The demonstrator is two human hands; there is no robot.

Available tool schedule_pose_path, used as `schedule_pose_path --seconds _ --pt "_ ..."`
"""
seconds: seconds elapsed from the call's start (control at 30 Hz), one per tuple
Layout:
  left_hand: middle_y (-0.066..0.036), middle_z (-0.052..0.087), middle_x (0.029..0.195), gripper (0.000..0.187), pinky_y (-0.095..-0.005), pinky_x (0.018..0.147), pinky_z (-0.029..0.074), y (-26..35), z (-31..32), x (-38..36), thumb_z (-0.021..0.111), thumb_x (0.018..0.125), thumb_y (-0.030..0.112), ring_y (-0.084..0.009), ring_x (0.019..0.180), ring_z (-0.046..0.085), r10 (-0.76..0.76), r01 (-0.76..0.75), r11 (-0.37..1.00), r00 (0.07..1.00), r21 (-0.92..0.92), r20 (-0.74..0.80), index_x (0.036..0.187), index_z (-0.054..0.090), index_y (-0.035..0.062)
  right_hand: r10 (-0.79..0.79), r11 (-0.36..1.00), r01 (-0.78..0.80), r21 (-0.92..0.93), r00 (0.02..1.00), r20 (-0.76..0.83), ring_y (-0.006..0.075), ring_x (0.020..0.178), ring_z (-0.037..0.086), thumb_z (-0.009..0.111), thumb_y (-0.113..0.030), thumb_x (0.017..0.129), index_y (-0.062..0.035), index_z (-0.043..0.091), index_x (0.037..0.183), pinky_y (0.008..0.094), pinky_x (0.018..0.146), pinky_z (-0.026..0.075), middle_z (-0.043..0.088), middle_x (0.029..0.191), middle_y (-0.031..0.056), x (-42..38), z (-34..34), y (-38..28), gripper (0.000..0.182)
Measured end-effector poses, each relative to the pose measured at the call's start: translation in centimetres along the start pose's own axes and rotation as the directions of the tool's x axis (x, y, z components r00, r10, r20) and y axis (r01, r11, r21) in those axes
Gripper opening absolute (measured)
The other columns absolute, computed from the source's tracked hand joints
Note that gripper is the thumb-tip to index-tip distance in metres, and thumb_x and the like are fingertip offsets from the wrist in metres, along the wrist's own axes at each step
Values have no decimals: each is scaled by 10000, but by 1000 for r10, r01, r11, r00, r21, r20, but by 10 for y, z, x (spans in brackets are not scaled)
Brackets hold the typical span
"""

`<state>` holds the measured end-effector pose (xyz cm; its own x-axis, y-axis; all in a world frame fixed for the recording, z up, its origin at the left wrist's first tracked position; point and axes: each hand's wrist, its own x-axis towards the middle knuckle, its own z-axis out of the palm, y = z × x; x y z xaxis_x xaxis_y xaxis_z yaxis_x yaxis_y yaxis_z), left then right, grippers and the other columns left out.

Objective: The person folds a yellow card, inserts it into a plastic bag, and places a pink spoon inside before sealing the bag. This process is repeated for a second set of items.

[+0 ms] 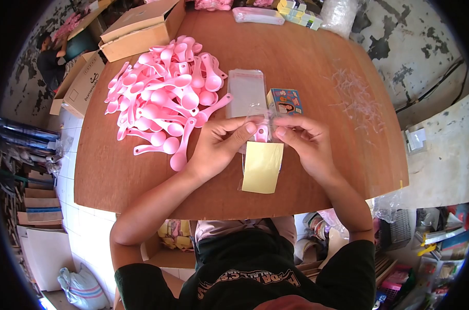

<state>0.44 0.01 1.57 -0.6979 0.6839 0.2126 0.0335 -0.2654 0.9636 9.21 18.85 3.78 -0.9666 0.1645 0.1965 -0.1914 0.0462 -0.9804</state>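
Between my two hands is a clear plastic bag (pixel 267 119), with a yellow card (pixel 263 168) and the handle end of a pink spoon (pixel 261 133) showing at it. My left hand (pixel 219 144) pinches the bag's upper left side between thumb and fingers. On the opposite side, my right hand (pixel 311 144) pinches its upper right edge. The rest of that spoon is hidden behind the card. Just beyond my hands lie a stack of clear bags (pixel 246 93) and a small blue printed box (pixel 287 101). Many pink spoons (pixel 162 95) are heaped left of my left hand.
A cardboard box (pixel 139 31) stands at the table's far left. Thin clear plastic strips (pixel 357 98) are scattered on the right of the brown table (pixel 317 57). Yellow packs (pixel 299 13) and a plastic roll (pixel 340 15) sit at the back. Another person (pixel 51 59) is at far left.
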Motion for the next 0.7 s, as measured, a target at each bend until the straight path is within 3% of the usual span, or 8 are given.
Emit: schedule_pose_path --seconds 0.2,0.3,0.37,0.47,0.53,0.7 --pt "-79 691 1039 266 -261 734 562 1 -5 1 550 979 170 -110 906 649 -31 33 999 997 -29 73 1172 642 11 7 986 -11 168 1000 22 132 882 653 630 -3 896 42 666 1056 253 782 552 675 970 94 -2 -8 10 170" --pt "-84 689 1041 234 -265 738 563 -2 -6 1 534 976 113 -120 903 656 -29 30 999 996 -12 85 1154 649 13 -11 991 6 137 999 38 130 888 643 625 18 890 34 681 1036 248 773 534 670 956 91 -4 -13 8 157" --pt "-88 689 1039 220 -269 752 561 -4 -8 1 524 972 72 -124 901 658 -1 2 1000 996 -10 93 1137 657 11 -178 983 167 73 969 172 132 878 630 607 60 875 30 701 990 248 755 507 667 945 98 -2 -18 9 151" --pt "-95 691 1034 249 -272 783 552 -3 -12 1 471 944 -28 -134 910 658 10 -8 1000 991 -16 135 1090 670 0 -211 977 203 58 951 225 139 867 618 578 108 854 33 709 952 253 740 486 662 950 111 -2 -21 8 180" --pt "-97 692 1030 301 -271 807 540 -2 -12 1 421 909 -84 -140 915 659 -12 37 989 986 -144 169 1045 678 -8 -206 979 202 40 952 228 141 861 619 562 120 851 32 708 955 255 734 485 660 952 112 -3 -22 8 200" --pt "-95 686 1012 275 -283 800 533 -7 -16 0 415 913 -50 -145 910 654 -24 43 993 986 -112 165 1007 672 -19 -216 975 221 6 948 233 145 852 619 556 118 848 32 705 957 253 727 482 657 953 113 -3 -23 9 203"
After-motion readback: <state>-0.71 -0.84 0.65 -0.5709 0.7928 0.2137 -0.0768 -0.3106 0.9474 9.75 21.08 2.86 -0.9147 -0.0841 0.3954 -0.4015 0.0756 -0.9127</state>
